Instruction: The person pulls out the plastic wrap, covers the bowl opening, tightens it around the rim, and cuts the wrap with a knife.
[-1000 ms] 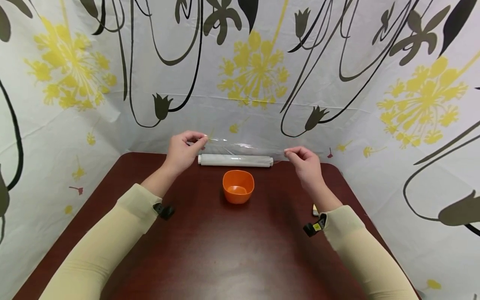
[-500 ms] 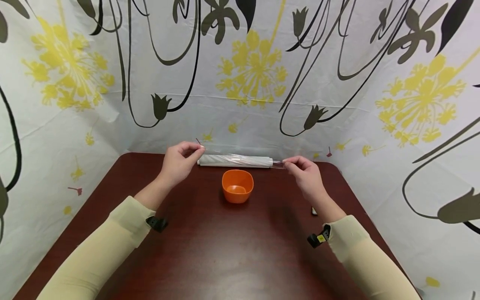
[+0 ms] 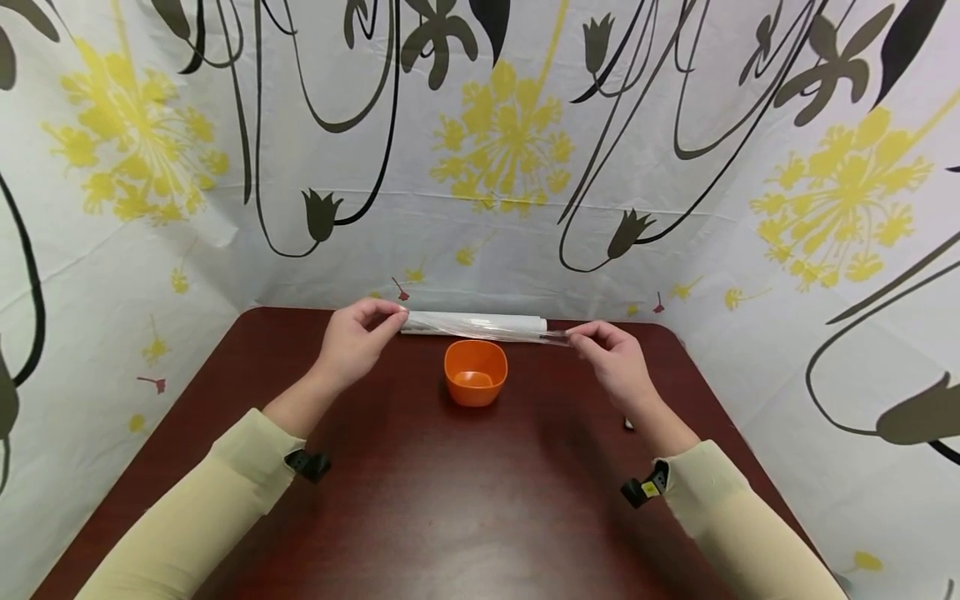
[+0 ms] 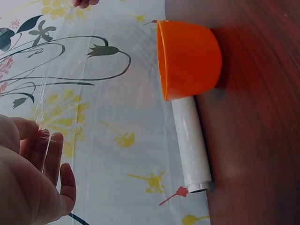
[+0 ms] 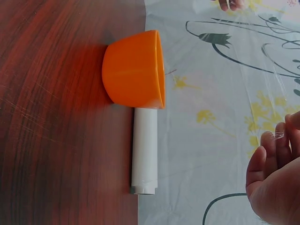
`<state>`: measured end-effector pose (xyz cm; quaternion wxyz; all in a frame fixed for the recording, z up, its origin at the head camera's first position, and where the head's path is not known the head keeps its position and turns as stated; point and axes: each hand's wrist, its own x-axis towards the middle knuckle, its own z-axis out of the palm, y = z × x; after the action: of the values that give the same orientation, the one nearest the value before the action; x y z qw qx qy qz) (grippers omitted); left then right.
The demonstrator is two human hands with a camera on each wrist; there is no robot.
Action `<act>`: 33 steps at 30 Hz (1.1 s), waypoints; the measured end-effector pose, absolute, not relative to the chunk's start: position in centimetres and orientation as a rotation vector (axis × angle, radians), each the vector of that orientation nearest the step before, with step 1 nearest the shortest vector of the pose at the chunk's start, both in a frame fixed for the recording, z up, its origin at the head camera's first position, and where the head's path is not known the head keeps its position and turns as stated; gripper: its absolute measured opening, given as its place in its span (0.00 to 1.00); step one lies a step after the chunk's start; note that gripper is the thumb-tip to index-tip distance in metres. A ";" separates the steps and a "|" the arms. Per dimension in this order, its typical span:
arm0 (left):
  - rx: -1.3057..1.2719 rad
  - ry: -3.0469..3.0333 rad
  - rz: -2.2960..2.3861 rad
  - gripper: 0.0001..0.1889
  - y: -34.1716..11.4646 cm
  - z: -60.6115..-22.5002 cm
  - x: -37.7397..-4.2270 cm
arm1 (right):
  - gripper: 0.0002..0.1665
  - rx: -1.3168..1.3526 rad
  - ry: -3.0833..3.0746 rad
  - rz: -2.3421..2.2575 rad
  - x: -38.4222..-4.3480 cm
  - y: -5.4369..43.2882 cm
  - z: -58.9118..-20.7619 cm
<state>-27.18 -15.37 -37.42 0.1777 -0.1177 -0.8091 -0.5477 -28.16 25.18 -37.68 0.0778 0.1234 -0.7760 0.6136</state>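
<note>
Clear film (image 3: 517, 337) runs left to right up in the air, left hand (image 3: 351, 343) pinching one end, right hand (image 3: 617, 360) pinching the other. Orange bowl (image 3: 476, 371) sits on the table (image 3: 450, 517), lower and a bit nearer, roughly midway, so neither hand's clearly closer. White roll (image 3: 506, 319) lies lengthwise left-right on the far side; can't tell if the film's joined to it.

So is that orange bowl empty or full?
Empty: the head view looks down into the bowl, and only its bare inner wall and shiny bottom show.
</note>
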 end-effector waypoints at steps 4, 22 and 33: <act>-0.329 -2.288 -1.543 0.12 -15.2 -37.6 -26.8 | 0.19 0.377 -2.331 1.832 -27.7 25.3 -37.8; -0.304 -2.327 -1.542 0.13 -15.4 -38.0 -25.3 | 0.05 0.450 -2.285 1.864 -26.1 25.6 -38.1; -0.348 -2.331 -1.560 0.12 -15.5 -38.3 -23.9 | 0.11 0.488 -2.350 1.770 -25.1 26.3 -38.2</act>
<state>-23.87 -15.46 -38.28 0.1568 -0.1216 -0.8145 -0.5452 -25.11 26.27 -38.24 0.0796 0.1632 -0.7855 0.5916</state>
